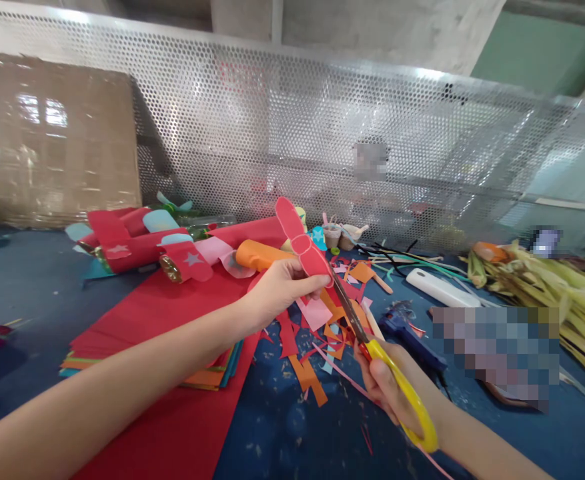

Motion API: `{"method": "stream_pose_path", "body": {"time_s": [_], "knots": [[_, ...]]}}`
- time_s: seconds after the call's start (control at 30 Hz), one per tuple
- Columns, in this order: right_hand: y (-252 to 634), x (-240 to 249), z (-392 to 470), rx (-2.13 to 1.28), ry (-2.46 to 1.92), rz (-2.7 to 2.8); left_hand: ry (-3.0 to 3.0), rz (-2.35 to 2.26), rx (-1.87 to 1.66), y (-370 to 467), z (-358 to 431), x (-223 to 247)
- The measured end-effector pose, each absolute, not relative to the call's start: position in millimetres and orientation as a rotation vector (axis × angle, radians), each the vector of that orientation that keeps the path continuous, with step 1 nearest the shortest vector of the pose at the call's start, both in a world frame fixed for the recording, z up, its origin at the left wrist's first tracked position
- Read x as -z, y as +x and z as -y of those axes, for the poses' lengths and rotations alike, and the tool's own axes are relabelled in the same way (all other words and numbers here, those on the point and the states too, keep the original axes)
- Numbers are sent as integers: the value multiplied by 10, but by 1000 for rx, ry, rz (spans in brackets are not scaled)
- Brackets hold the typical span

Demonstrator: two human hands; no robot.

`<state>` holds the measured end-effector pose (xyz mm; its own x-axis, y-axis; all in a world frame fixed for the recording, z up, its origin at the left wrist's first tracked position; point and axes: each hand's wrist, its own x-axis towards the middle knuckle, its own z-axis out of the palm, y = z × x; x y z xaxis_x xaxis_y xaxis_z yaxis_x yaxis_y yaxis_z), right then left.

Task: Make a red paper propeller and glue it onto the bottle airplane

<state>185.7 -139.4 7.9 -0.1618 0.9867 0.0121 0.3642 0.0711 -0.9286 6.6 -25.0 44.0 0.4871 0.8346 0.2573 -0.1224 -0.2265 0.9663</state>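
Observation:
My left hand (285, 290) pinches the lower part of a red paper propeller shape (302, 245) with pale outlines, its upper blade pointing up and left. My right hand (392, 383) is wrapped round the yellow handles of a pair of scissors (355, 320). The dark blades reach up and left, their tips at the lower right edge of the red shape. Scraps of orange, red and pink paper (306, 380) lie beneath both hands. Under my left forearm is a stack of coloured paper (157, 320) with red on top.
Red paper planes (142, 250) and an orange roll (259, 255) lie behind my left hand. To the right are a blue glue gun (412, 337), a white tool (442, 288), a blurred flat object (502, 353) and corn husks (542, 287). Perforated metal (272, 133) and cardboard (57, 147) stand behind.

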Motion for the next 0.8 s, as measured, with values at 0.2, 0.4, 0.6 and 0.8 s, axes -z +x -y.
{"method": "stream_pose_path", "body": {"time_s": [0.2,0.4,0.6,0.8], "knots": [[1861,-100,1396,-1092,-1397,1648,1533,-649,-1007,70,257,-450],[1878,-59,1375,-1067,-1356,1673,1549,-645,-997,60,241,-425],[1916,-7,1333,-1000,-1339,1718,1522,-684,-999,59,224,-423],[2007,90,1335,-1072,-1364,1715,1497,-674,-1020,65,224,-424]]}}
